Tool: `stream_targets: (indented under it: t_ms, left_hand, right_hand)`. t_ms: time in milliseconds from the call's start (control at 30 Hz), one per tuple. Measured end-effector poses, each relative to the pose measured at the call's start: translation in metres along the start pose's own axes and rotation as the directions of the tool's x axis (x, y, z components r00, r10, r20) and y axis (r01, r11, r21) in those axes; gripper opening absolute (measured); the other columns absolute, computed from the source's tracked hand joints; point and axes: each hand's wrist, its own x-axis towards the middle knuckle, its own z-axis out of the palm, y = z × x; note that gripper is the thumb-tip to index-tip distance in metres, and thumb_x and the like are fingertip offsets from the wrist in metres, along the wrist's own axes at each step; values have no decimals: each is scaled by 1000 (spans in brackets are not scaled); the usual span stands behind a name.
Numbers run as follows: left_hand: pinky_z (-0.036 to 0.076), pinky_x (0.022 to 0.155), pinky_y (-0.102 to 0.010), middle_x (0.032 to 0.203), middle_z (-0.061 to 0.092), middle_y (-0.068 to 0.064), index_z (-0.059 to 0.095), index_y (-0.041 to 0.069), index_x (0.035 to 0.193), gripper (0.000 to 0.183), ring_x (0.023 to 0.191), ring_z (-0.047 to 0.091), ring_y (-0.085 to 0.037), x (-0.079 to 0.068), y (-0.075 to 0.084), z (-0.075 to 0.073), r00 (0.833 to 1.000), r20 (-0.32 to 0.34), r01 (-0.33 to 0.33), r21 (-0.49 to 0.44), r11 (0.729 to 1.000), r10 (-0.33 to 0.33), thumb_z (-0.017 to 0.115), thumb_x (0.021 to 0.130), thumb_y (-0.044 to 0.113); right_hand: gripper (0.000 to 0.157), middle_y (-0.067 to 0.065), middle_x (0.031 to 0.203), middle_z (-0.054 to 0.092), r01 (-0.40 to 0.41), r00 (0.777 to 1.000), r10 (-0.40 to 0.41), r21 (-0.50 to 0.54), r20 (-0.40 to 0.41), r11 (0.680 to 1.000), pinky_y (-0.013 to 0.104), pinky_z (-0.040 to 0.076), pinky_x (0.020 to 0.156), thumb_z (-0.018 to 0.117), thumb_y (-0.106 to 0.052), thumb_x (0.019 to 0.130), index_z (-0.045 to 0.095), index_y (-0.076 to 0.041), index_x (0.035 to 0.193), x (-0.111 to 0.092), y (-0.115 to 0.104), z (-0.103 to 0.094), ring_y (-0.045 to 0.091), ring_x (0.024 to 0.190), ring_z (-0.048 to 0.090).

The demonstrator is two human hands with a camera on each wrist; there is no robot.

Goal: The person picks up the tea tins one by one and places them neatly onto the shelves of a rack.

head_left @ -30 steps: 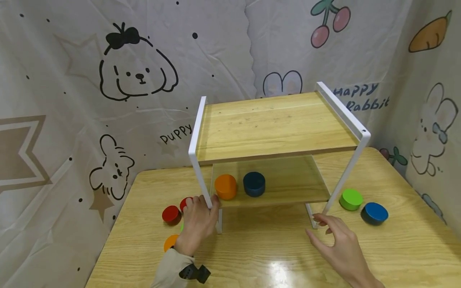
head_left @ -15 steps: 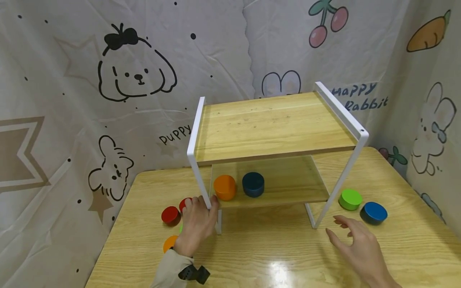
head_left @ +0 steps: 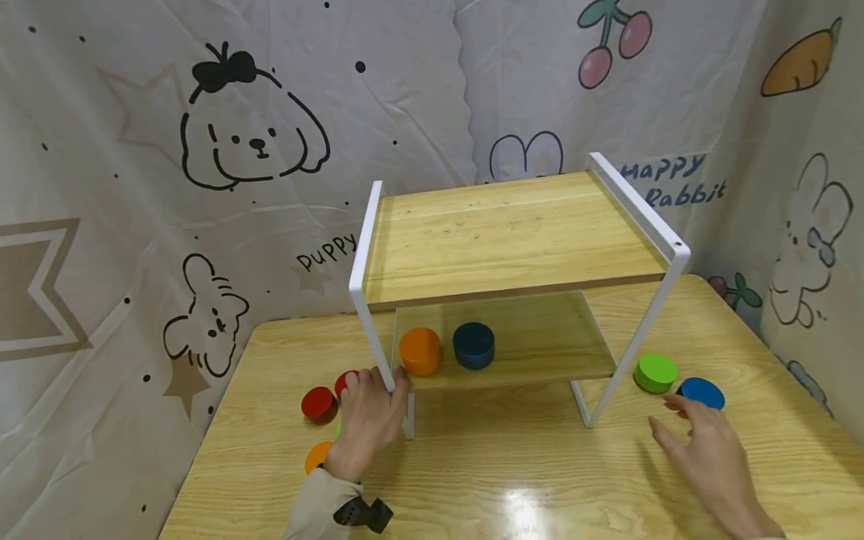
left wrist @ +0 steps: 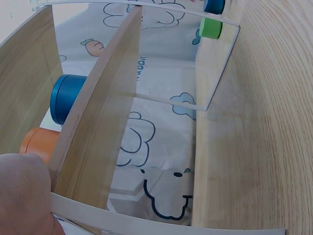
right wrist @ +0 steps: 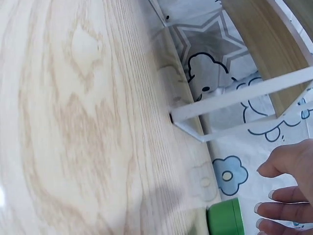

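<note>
My left hand [head_left: 370, 427] holds the front left post of a two-tier shelf [head_left: 520, 232] with wooden boards and a white frame. In the left wrist view, part of that hand [left wrist: 24, 196] shows at the end of the lower board. On this board sit an orange round tin [head_left: 420, 351] and a dark blue round tin [head_left: 474, 346]. My right hand [head_left: 712, 457] hovers right of the shelf, thumb and fingers apart, with nothing between them. Its fingertips overlap a blue round tin [head_left: 703, 391] in the head view. A green round tin [head_left: 655, 373] stands beside that one.
Left of the shelf, two red round tins [head_left: 319, 406] and an orange one [head_left: 317, 455] lie on the wooden table [head_left: 243, 480]; a sliver of green is mostly hidden behind my left hand. A printed cloth [head_left: 418, 97] hangs behind and along the sides.
My right hand has moved right, away from the shelf's front right leg toward the blue tin. My left hand stays at its post, and the shelf and tins stand as before.
</note>
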Motion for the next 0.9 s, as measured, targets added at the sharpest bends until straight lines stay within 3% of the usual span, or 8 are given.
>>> stream_targets:
  t_ms: [467,667,900]
  left_hand:
    - [28,60,-33,68,41,-7,45,9,63,48,67,36,-28,0,0,-3,1000,15,2,-7,1000,-2,36,101,36]
    - [28,61,-34,68,41,-8,45,9,63,47,68,36,-29,0,0,-2,1000,20,10,5,1000,-11,36,101,35]
    - [29,59,-34,68,41,-8,45,8,62,48,67,37,-28,0,-1,0,1000,12,6,17,1000,-6,36,101,35]
  right_hand:
    - [42,36,112,55,-77,997,77,-50,-8,996,63,40,78,72,-12,81,57,10,114,7,23,-5,52,97,50]
    - [44,35,108,54,-109,994,108,-75,-13,991,62,42,71,73,-12,79,56,9,115,8,35,-4,51,93,51]
    - [51,38,120,41,-179,984,180,-78,10,981,66,40,67,74,-11,80,51,11,120,13,43,-6,56,104,39]
